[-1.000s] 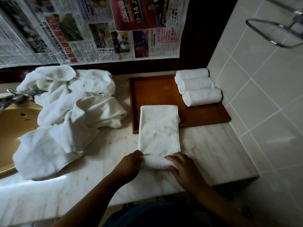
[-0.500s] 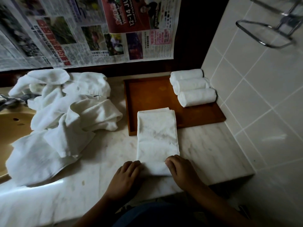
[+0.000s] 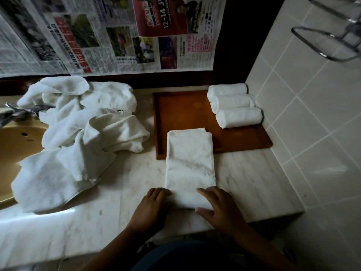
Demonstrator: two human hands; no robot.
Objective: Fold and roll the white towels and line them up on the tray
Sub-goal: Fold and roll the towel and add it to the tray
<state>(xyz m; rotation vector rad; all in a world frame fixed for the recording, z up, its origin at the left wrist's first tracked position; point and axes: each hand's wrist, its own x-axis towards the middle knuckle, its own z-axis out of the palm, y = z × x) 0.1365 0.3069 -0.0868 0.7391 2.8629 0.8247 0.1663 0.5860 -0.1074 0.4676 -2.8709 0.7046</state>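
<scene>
A white towel point(image 3: 190, 163), folded into a long strip, lies on the marble counter point(image 3: 254, 184) with its far end over the wooden tray's point(image 3: 181, 112) front edge. Its near end is turned up into a short roll. My left hand point(image 3: 154, 208) grips the roll's left end with curled fingers. My right hand point(image 3: 218, 210) holds the right end, fingers over the top and thumb on the near side. Three rolled white towels point(image 3: 234, 104) lie side by side at the tray's far right.
A heap of loose white towels point(image 3: 78, 133) covers the counter's left part and spills over the tan sink point(image 3: 17, 145) and its tap point(image 3: 13, 112). Newspaper point(image 3: 117, 36) hangs on the back wall. A tiled wall point(image 3: 312, 133) with a metal rack point(image 3: 332, 40) closes the right side.
Both hands stayed at the towel's near end, working its roll. The towels on the tray and the loose heap have not moved.
</scene>
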